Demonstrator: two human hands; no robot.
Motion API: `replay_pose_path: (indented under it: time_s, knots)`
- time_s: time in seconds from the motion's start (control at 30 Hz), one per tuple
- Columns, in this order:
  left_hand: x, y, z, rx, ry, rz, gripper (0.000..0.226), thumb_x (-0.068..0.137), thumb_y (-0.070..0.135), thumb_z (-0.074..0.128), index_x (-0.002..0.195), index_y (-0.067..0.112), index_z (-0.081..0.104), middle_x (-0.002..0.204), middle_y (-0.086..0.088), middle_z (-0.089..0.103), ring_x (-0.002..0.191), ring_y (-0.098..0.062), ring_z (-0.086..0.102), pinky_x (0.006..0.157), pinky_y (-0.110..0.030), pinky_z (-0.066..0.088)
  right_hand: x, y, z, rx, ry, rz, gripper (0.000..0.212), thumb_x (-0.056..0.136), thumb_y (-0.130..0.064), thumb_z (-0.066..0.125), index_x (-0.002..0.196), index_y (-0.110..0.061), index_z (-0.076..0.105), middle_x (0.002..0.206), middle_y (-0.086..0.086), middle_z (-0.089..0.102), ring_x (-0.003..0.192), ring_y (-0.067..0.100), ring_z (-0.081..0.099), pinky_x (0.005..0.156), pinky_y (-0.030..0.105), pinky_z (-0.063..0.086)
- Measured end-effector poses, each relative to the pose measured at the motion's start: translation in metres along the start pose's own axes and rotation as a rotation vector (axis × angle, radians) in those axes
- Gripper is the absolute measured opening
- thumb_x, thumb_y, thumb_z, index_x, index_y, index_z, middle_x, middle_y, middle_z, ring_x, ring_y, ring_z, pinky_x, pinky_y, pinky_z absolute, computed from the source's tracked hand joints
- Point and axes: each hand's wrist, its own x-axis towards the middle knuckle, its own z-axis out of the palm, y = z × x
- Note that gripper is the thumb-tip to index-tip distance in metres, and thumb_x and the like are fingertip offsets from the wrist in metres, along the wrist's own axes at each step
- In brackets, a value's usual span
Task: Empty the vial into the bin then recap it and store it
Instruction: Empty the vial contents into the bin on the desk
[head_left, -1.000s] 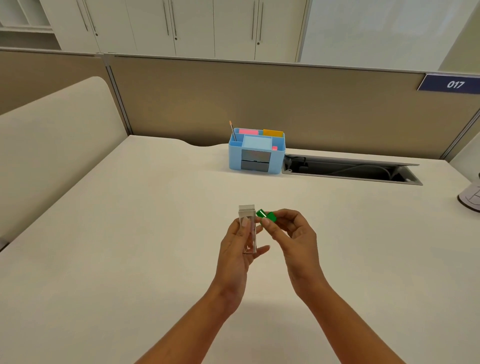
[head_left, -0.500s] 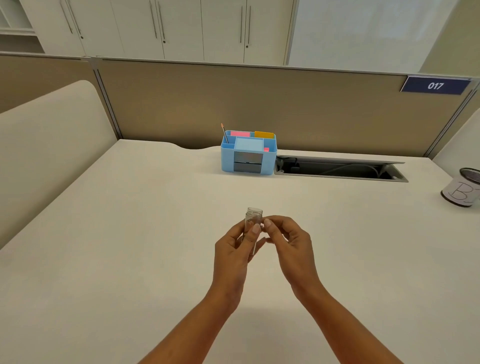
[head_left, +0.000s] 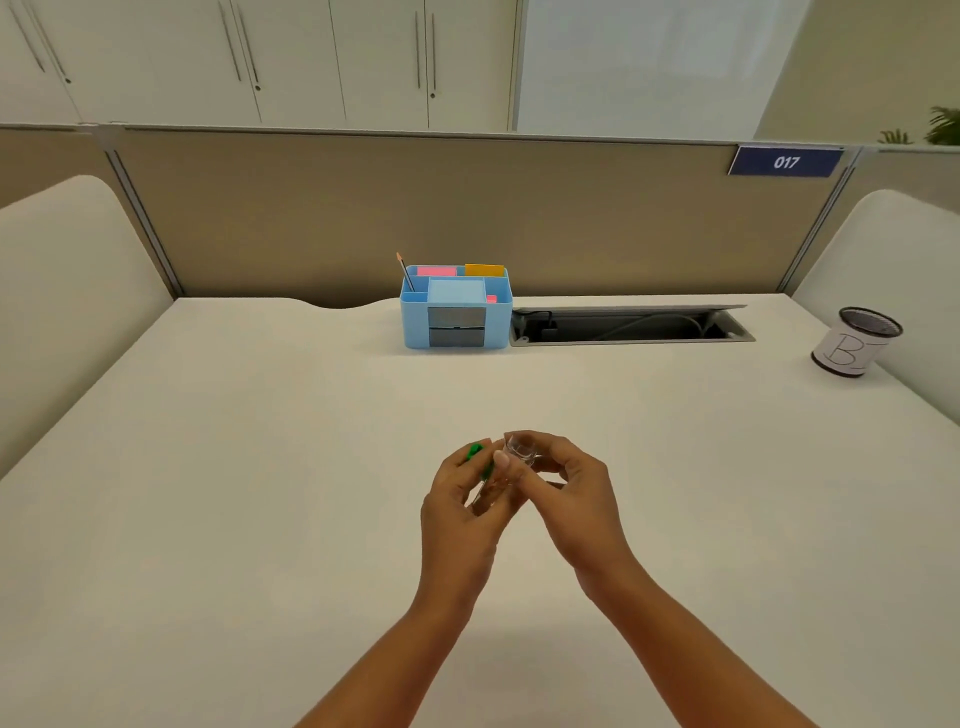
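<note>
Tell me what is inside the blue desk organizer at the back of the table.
The blue desk organizer holds a pencil upright in its left corner, pink and orange note pads along the back. Its front drawers are shut, so their contents are hidden.

Above the white surface (head_left: 260, 467), both hands hold an uncapped clear vial (head_left: 511, 462): left hand (head_left: 462, 514) also pinches a green cap (head_left: 475, 451), right hand (head_left: 571, 499) at the rim.
</note>
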Motion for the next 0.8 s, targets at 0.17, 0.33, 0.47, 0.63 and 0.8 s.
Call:
replay_pose_path:
  time_s: [0.17,0.33,0.47,0.63,0.8]
  knots:
    - [0.001,-0.003,0.001,-0.029,-0.07,-0.055,0.031,0.073,0.013,0.072,0.101,0.026,0.068,0.112,0.004,0.065,0.095,0.007,0.063,0.068,-0.004,0.048,-0.001,0.0,-0.009,-0.002,0.06,0.008,0.017,0.076,-0.025,0.07,0.091,-0.031,0.067,0.096,-0.01,0.069,0.083,-0.001,0.061,0.065,0.005,0.048]
    - [0.004,-0.004,0.011,-0.058,-0.173,-0.169,0.026,0.066,0.037,0.071,0.092,0.036,0.069,0.1,0.013,0.073,0.096,-0.003,0.067,0.083,-0.022,0.052,0.0,0.002,-0.025,0.004,0.123,0.028,0.019,0.075,-0.027,0.071,0.094,-0.027,0.068,0.095,-0.009,0.07,0.082,0.002,0.063,0.065,0.006,0.047]
    - [0.013,-0.008,0.031,-0.144,-0.238,-0.272,0.032,0.068,0.048,0.057,0.086,0.027,0.074,0.088,0.01,0.077,0.092,-0.011,0.069,0.074,-0.025,0.054,0.007,0.005,-0.049,0.013,0.176,0.039,0.022,0.075,-0.028,0.071,0.096,-0.025,0.068,0.097,-0.007,0.07,0.085,0.007,0.064,0.072,0.016,0.051]
    - [0.028,-0.015,0.073,-0.125,-0.242,-0.28,0.022,0.089,0.024,0.049,0.086,0.022,0.07,0.08,0.001,0.076,0.075,-0.014,0.069,0.068,-0.027,0.051,0.028,0.011,-0.098,0.0,0.211,0.039,0.022,0.075,-0.028,0.071,0.096,-0.026,0.068,0.096,-0.008,0.069,0.089,0.011,0.064,0.077,0.025,0.053]
    - [0.047,-0.027,0.151,-0.051,-0.277,-0.291,0.027,0.094,0.009,0.038,0.095,0.024,0.061,0.09,-0.009,0.059,0.073,-0.019,0.053,0.06,-0.028,0.044,0.061,0.017,-0.176,-0.059,0.177,-0.001,0.021,0.077,-0.024,0.07,0.098,-0.029,0.066,0.101,-0.006,0.067,0.092,0.009,0.063,0.069,0.01,0.05]
